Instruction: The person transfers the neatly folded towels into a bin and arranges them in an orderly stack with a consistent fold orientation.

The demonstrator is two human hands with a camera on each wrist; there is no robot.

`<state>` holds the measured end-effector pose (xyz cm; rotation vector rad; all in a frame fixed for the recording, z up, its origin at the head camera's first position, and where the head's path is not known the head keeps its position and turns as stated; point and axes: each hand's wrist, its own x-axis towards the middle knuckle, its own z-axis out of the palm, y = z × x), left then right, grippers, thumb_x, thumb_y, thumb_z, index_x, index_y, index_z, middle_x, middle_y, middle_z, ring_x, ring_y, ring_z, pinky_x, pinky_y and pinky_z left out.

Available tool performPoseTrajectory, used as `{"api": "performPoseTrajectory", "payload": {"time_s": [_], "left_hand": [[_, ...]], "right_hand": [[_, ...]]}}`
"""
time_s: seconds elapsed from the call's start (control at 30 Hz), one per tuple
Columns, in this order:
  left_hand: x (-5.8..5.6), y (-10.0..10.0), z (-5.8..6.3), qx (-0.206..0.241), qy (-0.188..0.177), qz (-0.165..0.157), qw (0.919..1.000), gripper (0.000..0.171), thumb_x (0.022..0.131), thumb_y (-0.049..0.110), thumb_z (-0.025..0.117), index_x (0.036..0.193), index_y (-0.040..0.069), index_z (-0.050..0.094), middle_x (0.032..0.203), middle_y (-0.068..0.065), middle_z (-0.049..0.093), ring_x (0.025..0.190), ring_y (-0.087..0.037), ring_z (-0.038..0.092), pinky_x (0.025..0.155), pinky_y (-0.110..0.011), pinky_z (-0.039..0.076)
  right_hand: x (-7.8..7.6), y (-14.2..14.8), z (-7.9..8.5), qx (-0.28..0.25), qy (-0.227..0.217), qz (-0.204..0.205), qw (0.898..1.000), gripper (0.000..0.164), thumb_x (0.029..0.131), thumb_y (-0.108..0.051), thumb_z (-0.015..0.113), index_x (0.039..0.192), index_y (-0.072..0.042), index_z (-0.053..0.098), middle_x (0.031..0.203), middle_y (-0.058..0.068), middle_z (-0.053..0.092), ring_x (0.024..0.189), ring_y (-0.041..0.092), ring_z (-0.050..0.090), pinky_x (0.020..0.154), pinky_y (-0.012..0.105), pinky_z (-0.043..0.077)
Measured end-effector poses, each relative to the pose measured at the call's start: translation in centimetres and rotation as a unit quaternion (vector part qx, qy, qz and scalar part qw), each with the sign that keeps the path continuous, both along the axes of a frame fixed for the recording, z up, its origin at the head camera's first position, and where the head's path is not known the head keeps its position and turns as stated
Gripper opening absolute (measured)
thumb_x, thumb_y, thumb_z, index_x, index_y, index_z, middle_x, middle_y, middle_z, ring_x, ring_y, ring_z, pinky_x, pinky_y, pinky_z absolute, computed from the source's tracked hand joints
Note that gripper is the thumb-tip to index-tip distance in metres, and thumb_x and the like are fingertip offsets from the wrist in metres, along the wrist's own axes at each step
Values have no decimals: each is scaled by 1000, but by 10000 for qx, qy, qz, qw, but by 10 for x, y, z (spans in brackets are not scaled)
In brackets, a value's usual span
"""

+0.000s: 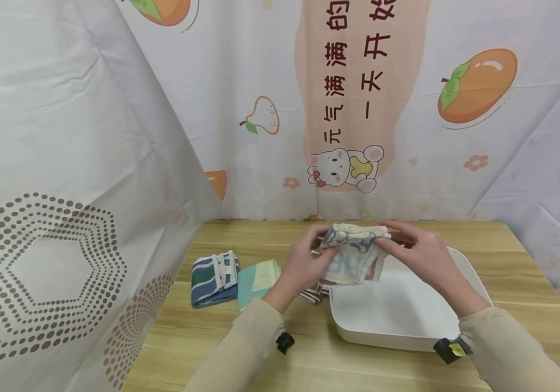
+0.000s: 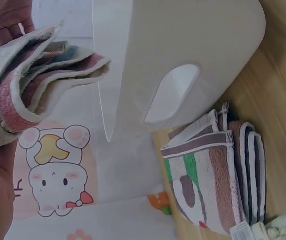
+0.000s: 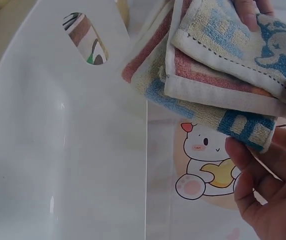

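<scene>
A folded terry towel (image 1: pixel 353 261) in cream, blue and dull red is held up in the air, over the left part of a white plastic bin (image 1: pixel 387 340). My left hand (image 1: pixel 306 260) grips its left end, thumb in front. The other end is pinched by my right hand (image 1: pixel 424 256) between thumb and fingers. In the right wrist view the towel (image 3: pixel 223 75) shows its layered folds, a white hem and a blue figure. Its lower folds hang loose in the left wrist view, where the red inner layers of the towel (image 2: pixel 18 100) face the camera.
Left of the bin lies a folded brown, white and green towel (image 2: pixel 203 180), mostly hidden in the head view. Further left are a teal and cream towel (image 1: pixel 260 277) and a blue, green and white striped towel (image 1: pixel 213 279). A printed curtain (image 1: pixel 260 54) hangs behind the wooden table (image 1: pixel 304 359).
</scene>
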<state>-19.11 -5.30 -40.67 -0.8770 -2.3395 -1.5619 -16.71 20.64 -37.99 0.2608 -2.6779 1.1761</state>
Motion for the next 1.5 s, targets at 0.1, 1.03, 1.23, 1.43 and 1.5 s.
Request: {"api": "performPoseTrajectory", "payload": {"time_s": [0.1, 1.03, 1.23, 1.43, 1.5], "left_hand": [[0, 1, -1, 305, -403, 6, 9987, 33, 98, 6, 69, 128, 10, 57, 117, -11, 65, 92, -23, 70, 69, -24, 60], [-3, 17, 2, 433, -2396, 535, 9684, 63, 91, 23, 79, 145, 31, 48, 130, 2, 58, 97, -14, 69, 80, -32, 61], [-5, 20, 3, 254, -2644, 418, 9632, 58, 92, 41, 76, 143, 38, 50, 123, 4, 63, 104, -14, 63, 88, -36, 55], [-11, 16, 3, 967, -3317, -379, 9376, 42, 105, 48, 51, 144, 33, 54, 126, -3, 62, 100, -18, 64, 77, -34, 57], [-13, 15, 2, 1136, -3579, -467, 9256, 42, 106, 49, 47, 143, 32, 56, 121, -6, 65, 93, -18, 65, 70, -32, 57]], "right_hand": [[0, 2, 0, -243, -482, 18, 9985, 58, 94, -48, 71, 143, -18, 61, 108, 11, 77, 102, 28, 73, 81, 40, 54], [5, -12, -2, -1395, -1489, 0, 9790, 72, 94, -48, 72, 150, -10, 46, 116, 21, 73, 112, 30, 68, 96, 49, 52], [4, -9, -2, -1673, -1645, -22, 9721, 62, 95, -42, 72, 144, -12, 49, 115, 19, 74, 98, 17, 71, 83, 30, 53], [0, -3, -3, -2302, -1891, -25, 9546, 55, 96, -31, 73, 139, -8, 47, 103, 11, 77, 83, 12, 72, 73, 26, 54], [-1, -1, -5, -2500, -1966, -25, 9481, 52, 96, -27, 73, 137, -8, 47, 98, 6, 77, 81, 11, 72, 71, 26, 55]]}}
